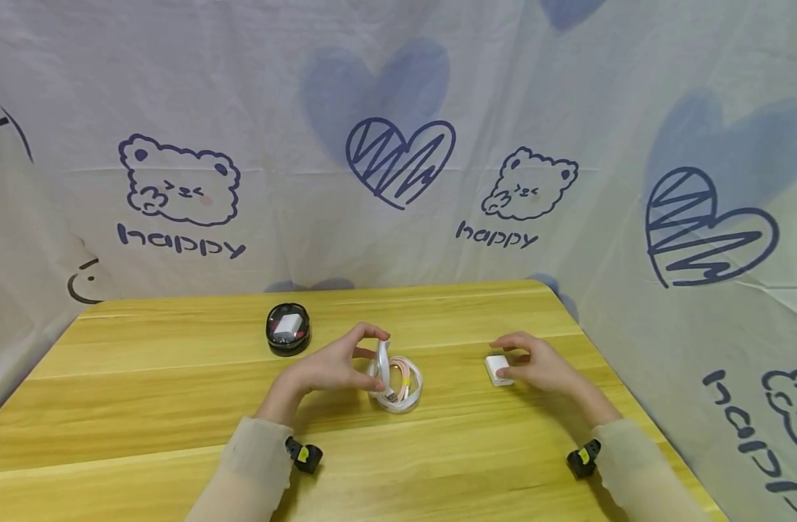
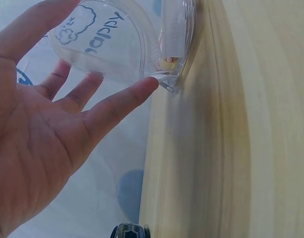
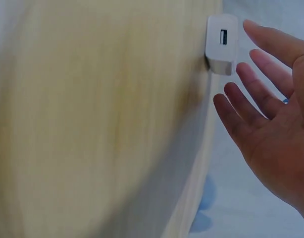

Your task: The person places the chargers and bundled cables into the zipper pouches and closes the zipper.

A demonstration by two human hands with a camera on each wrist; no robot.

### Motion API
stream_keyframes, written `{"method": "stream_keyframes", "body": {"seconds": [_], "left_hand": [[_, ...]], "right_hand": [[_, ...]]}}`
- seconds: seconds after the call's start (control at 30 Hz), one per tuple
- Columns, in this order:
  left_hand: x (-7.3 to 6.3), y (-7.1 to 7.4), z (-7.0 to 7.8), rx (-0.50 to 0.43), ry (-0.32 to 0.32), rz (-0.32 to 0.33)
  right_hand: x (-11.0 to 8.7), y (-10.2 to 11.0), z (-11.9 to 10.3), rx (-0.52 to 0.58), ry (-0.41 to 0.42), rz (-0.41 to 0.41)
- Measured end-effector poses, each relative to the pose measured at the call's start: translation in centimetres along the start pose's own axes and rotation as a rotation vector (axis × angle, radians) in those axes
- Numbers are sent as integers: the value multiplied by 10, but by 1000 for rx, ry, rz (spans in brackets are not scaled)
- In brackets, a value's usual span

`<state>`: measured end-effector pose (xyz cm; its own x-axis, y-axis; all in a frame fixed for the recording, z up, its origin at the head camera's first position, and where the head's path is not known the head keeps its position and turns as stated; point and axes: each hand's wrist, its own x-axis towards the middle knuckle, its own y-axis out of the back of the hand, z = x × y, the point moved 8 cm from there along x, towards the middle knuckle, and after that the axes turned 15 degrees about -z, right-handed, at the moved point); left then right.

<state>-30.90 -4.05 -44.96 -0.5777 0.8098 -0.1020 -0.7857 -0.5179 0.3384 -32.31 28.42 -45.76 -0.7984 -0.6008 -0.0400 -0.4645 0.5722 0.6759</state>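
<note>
In the head view my left hand [image 1: 336, 365] holds the raised lid of a clear round zip case [image 1: 416, 388], thumb and fingers on opposite sides of its rim. A coiled pink-and-white USB cable [image 1: 400, 378] with a yellow tie lies inside the case. The clear lid [image 2: 110, 39] spans between the fingers in the left wrist view, one fingertip by the zip end. A white USB charger block [image 3: 222, 42] rests on the table. Around it my right hand [image 1: 535, 365] hovers with fingers spread; the right wrist view shows a gap between fingertips and block.
A round black case [image 1: 277, 350] with a see-through top stands at the back left, a white block inside it. The wooden table [image 1: 143, 391] ends at a printed cloth [image 1: 274, 130] behind and on the right.
</note>
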Motion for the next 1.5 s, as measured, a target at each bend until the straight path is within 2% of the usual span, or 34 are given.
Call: {"method": "stream_keyframes", "body": {"seconds": [0.27,0.47,0.77,1.2,1.5], "left_hand": [[1,1,1,13,-4,0],[0,0,1,6,-4,-1],[0,1,-1,13,12,3],[-1,0,-2,12,4,2],[0,0,-2,-2,6,1]], "right_hand": [[-1,-2,10,13,-44,-67],[-2,-3,12,-16,-67,-80],[-1,-6,10,14,-77,-88],[4,-10,9,1,-99,-47],[14,-13,-12,24,-37,11]]}}
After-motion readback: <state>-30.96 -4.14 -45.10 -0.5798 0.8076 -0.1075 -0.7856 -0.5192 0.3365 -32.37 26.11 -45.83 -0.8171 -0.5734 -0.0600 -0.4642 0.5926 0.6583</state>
